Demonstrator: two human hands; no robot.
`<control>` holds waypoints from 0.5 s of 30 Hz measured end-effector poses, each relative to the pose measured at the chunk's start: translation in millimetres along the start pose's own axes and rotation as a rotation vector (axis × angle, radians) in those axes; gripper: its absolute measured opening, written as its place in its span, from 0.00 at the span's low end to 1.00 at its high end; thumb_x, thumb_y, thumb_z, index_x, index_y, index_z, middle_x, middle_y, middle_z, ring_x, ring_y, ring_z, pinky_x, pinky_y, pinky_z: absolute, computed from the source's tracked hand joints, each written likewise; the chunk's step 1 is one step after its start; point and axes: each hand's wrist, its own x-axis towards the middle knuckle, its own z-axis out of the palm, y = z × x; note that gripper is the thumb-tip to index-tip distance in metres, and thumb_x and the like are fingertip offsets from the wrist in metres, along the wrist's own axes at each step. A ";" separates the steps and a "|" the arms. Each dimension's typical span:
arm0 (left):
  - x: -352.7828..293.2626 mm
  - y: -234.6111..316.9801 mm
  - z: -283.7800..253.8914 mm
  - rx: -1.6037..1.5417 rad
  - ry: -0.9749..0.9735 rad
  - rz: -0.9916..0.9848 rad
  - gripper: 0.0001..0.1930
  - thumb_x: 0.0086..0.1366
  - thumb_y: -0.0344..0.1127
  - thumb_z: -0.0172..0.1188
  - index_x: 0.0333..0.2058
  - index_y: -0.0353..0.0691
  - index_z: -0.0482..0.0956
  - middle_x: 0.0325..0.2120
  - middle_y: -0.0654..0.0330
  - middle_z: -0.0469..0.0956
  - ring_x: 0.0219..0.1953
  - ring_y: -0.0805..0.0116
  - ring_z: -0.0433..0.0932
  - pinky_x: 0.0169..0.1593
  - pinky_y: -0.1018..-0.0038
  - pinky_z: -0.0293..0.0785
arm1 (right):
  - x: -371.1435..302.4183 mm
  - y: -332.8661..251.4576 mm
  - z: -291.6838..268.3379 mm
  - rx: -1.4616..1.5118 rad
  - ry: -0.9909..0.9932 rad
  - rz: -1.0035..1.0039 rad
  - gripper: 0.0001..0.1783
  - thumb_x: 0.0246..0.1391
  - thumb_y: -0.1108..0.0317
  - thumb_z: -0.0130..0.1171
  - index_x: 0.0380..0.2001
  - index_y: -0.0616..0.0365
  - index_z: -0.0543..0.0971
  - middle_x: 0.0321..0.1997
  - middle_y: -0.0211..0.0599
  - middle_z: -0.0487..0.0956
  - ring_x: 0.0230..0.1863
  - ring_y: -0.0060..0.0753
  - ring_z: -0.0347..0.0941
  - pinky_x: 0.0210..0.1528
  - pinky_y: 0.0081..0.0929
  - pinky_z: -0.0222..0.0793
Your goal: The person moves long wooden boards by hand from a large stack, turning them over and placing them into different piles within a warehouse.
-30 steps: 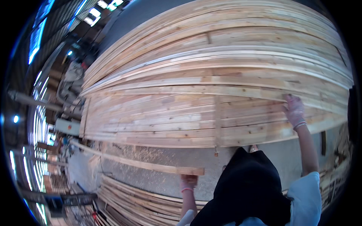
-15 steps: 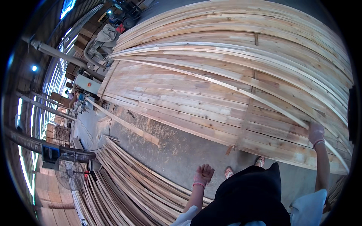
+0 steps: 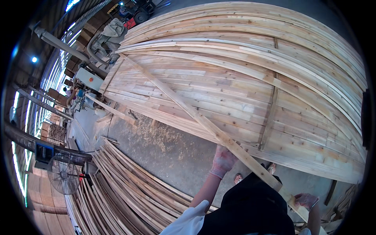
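A long wooden strip (image 3: 196,115) slants from the far left of a broad stack of boards (image 3: 235,105) toward my body. My gloved left hand (image 3: 224,159) grips it from its near side, close to the stack's front edge; some of the fingers are hidden beneath the wood. Beside my right hip, my gloved right hand (image 3: 306,200) is closed at the strip's near part, its fingertips against the edge. The dark clothing on my body lies beneath this section.
Loose strips (image 3: 243,64) lie across the stack. Many narrow strips (image 3: 133,184) are piled at the lower left, near a fan (image 3: 64,176). Sawdust (image 3: 156,137) covers part of the floor. A machine (image 3: 89,80) stands at the far left, with a forklift (image 3: 137,11) behind.
My right hand has drawn the strip back from the stack's right side to beside my hip. The left hand has risen from free air to the strip and closed on it.
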 end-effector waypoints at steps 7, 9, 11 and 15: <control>1.2 -4.1 -11.2 -0.011 0.156 -0.059 0.15 0.62 0.46 0.59 0.39 0.43 0.69 0.29 0.62 0.67 0.34 0.61 0.69 0.54 0.53 0.68 | -13.4 54.1 37.4 0.337 0.152 0.052 0.14 0.42 0.64 0.61 0.34 0.57 0.83 0.40 0.41 0.80 0.42 0.31 0.77 0.42 0.22 0.72; -5.5 -2.4 -8.2 0.005 0.184 -0.040 0.15 0.62 0.45 0.59 0.39 0.42 0.69 0.28 0.61 0.67 0.33 0.61 0.69 0.52 0.52 0.68 | -38.7 72.5 32.9 0.184 0.313 0.399 0.17 0.41 0.62 0.63 0.35 0.59 0.81 0.35 0.39 0.81 0.38 0.33 0.77 0.41 0.26 0.73; -13.1 -4.7 -3.8 0.017 0.209 -0.018 0.14 0.62 0.44 0.59 0.39 0.42 0.69 0.27 0.61 0.67 0.32 0.60 0.70 0.51 0.52 0.69 | -56.9 137.1 31.1 -0.235 0.316 0.351 0.20 0.41 0.59 0.64 0.35 0.63 0.81 0.35 0.43 0.80 0.38 0.38 0.77 0.41 0.32 0.72; -11.4 -12.7 -10.2 -0.011 0.172 -0.016 0.13 0.61 0.41 0.59 0.37 0.40 0.69 0.26 0.61 0.68 0.31 0.59 0.70 0.51 0.53 0.70 | -53.9 246.3 58.6 -0.174 0.713 0.504 0.21 0.45 0.54 0.60 0.32 0.65 0.80 0.37 0.53 0.80 0.42 0.49 0.76 0.42 0.41 0.70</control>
